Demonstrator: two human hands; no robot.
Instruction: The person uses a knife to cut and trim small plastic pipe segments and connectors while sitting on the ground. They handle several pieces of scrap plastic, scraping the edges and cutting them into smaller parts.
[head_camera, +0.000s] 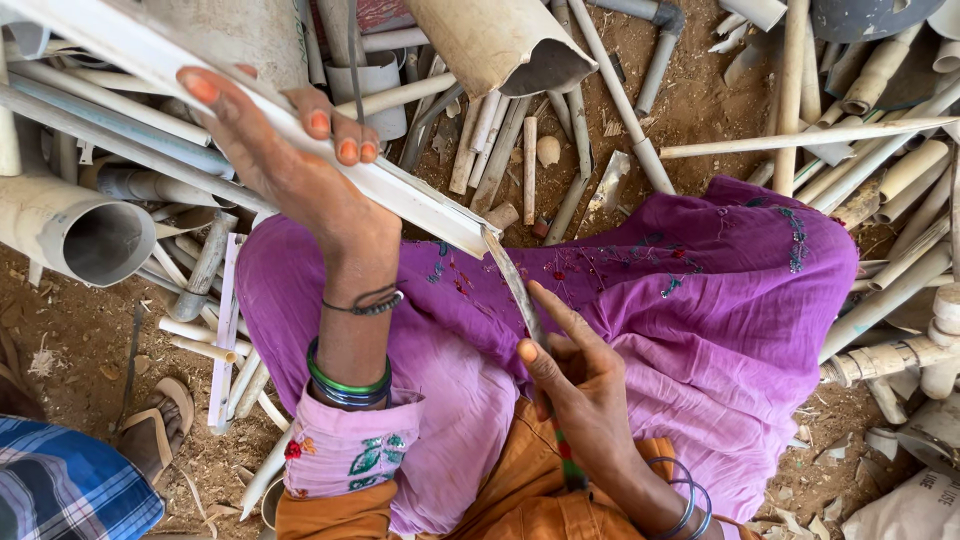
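Bare brown dirt ground (80, 330) strewn with plastic pipes (880, 200).

hands (290, 170): 2 | knife (512, 285): 1 | white strip held (400, 195): 1 | sandal (160, 425): 1 | loose pipes: too many to count

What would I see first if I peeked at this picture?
Probably the bright purple cloth across the person's lap, filling the middle. Above it, the left hand grips a long white strip, while the right hand holds a thin blade against its end. Grey and white pipes lie heaped all around on the dirt.
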